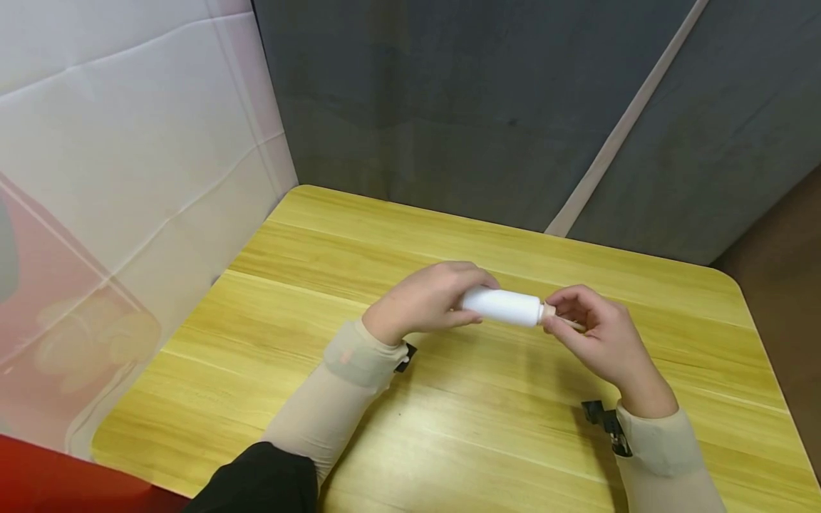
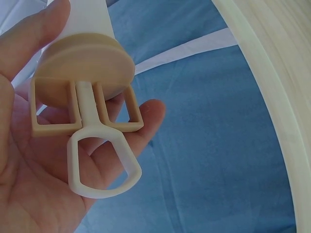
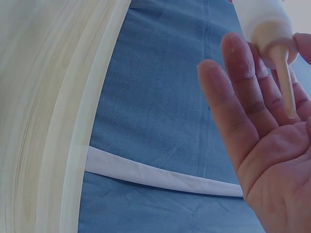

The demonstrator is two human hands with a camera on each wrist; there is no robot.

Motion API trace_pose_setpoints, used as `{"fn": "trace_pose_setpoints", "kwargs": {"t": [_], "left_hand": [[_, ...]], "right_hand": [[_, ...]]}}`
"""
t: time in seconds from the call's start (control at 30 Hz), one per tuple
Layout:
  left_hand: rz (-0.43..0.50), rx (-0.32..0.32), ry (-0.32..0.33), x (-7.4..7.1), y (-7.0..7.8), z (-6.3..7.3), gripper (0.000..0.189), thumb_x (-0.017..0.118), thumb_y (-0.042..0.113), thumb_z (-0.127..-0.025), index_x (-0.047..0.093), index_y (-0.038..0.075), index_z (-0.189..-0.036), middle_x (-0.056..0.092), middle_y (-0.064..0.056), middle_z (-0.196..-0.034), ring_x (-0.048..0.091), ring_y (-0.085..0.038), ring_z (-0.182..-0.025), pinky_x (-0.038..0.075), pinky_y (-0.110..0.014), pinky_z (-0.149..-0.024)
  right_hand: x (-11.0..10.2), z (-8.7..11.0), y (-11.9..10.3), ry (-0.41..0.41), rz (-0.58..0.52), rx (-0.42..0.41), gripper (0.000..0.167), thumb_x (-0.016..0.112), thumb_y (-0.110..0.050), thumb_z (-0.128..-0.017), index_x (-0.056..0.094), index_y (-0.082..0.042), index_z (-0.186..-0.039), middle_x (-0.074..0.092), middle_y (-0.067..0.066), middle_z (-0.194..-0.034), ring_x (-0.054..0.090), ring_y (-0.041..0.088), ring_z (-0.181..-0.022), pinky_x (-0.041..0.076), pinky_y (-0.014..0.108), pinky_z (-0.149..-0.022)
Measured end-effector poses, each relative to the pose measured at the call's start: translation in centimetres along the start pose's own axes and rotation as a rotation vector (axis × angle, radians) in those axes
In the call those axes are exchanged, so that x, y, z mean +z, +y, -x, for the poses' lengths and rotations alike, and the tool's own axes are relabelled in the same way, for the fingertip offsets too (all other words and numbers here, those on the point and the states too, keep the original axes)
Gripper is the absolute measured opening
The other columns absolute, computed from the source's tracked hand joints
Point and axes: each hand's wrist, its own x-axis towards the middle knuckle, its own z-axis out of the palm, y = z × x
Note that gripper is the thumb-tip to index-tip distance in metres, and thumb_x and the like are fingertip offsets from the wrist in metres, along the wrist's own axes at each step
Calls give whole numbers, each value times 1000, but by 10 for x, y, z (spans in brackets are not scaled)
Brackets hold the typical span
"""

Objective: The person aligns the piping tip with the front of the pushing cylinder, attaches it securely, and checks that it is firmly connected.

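Note:
A white syringe (image 1: 503,305) with a thick barrel lies almost level above the table in the head view. My left hand (image 1: 442,296) grips its plunger end. The left wrist view shows a beige end cap (image 2: 85,63) there, with two square finger loops and a white pull ring (image 2: 104,193) on a short rod. At the opposite end, my right hand (image 1: 596,331) pinches the beige nozzle cap (image 1: 547,312) between thumb and fingers. In the right wrist view a thin beige nozzle (image 3: 284,82) points toward the palm, while two fingers stretch out away from it.
Beneath both hands spreads a yellow wood-grain table (image 1: 462,427) with rounded corners. A dark cloth (image 1: 449,107) with a pale strip (image 1: 603,160) hangs behind it. Pale printed fabric (image 1: 160,128) borders the left side, and a red surface (image 1: 64,474) shows at lower left.

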Motion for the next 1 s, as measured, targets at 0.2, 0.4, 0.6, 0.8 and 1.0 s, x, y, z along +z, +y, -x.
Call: {"fn": "trace_pose_setpoints", "kwargs": {"t": [0.2, 0.4, 0.6, 0.8, 1.0], "left_hand": [[5, 9, 4, 0, -2, 3, 42, 87, 13, -91, 71, 6, -129, 72, -6, -123, 66, -19, -106, 52, -32, -98], [-3, 20, 3, 0, -1, 2, 40, 86, 14, -93, 71, 6, -129, 72, -6, -124, 67, -19, -107, 52, -32, -98], [-5, 33, 4, 2, 0, 1, 40, 86, 12, -92, 71, 6, -129, 72, -6, -126, 66, -19, -110, 52, -32, -99], [-10, 37, 5, 1, 1, 1, 40, 86, 12, -92, 71, 5, -129, 72, -7, -125, 67, -20, -110, 52, -33, -100], [-26, 20, 7, 1, 0, 1, 41, 86, 13, -92, 71, 6, -129, 73, -7, -124, 67, -20, -108, 53, -33, -99]], "right_hand": [[3, 0, -2, -27, 6, 42, 22, 77, 5, -95, 71, -6, -113, 75, 4, -99, 75, 16, -84, 60, 22, -74], [1, 1, -4, -65, 9, 100, 13, 70, -3, -103, 70, -5, -116, 75, 3, -98, 75, 16, -84, 60, 22, -76], [0, 0, -2, -96, -34, 136, 11, 60, -4, -108, 66, 0, -116, 73, 8, -96, 75, 15, -84, 62, 25, -77], [1, 0, -1, -88, 3, 154, 13, 58, -8, -110, 65, 0, -118, 73, 10, -104, 72, 14, -86, 62, 27, -75], [3, -1, 0, 23, 56, 44, 14, 73, 3, -98, 72, -7, -108, 72, 6, -107, 67, 8, -92, 58, 20, -73]]}}
